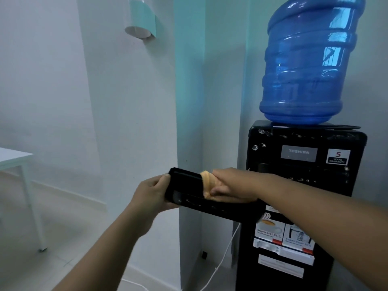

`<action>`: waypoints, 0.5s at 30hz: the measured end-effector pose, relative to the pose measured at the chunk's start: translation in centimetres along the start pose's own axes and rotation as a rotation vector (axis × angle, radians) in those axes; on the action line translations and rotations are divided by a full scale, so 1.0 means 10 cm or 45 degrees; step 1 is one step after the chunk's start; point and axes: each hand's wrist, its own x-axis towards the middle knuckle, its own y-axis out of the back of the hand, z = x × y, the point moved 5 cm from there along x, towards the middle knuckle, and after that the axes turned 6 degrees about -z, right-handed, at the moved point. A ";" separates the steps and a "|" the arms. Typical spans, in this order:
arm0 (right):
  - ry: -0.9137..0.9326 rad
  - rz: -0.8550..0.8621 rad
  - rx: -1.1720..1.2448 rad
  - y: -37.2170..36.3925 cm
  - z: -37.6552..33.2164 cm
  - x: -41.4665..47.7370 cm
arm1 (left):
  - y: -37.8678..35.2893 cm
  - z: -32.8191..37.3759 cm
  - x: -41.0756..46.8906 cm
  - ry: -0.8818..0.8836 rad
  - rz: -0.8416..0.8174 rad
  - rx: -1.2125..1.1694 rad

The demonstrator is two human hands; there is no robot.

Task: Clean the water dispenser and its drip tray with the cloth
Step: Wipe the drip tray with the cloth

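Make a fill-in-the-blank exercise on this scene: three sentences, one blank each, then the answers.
1. The left hand grips one end of the drip tray, whose colour is ____.
2. The right hand holds an orange ____ against the tray.
3. The bottle standing on top of the water dispenser is ____ in colour.

Missing words: black; cloth; blue.

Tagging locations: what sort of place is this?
Probably an office or break corner: a black freestanding water dispenser with a large blue water bottle on top, a white table by pale walls. The left hand grips the black plastic drip tray; the right hand holds the orange cloth on it.
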 end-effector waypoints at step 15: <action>0.112 0.406 0.231 -0.16 -0.23 0.05 | -0.30 0.10 -0.11 -0.150 -0.189 0.275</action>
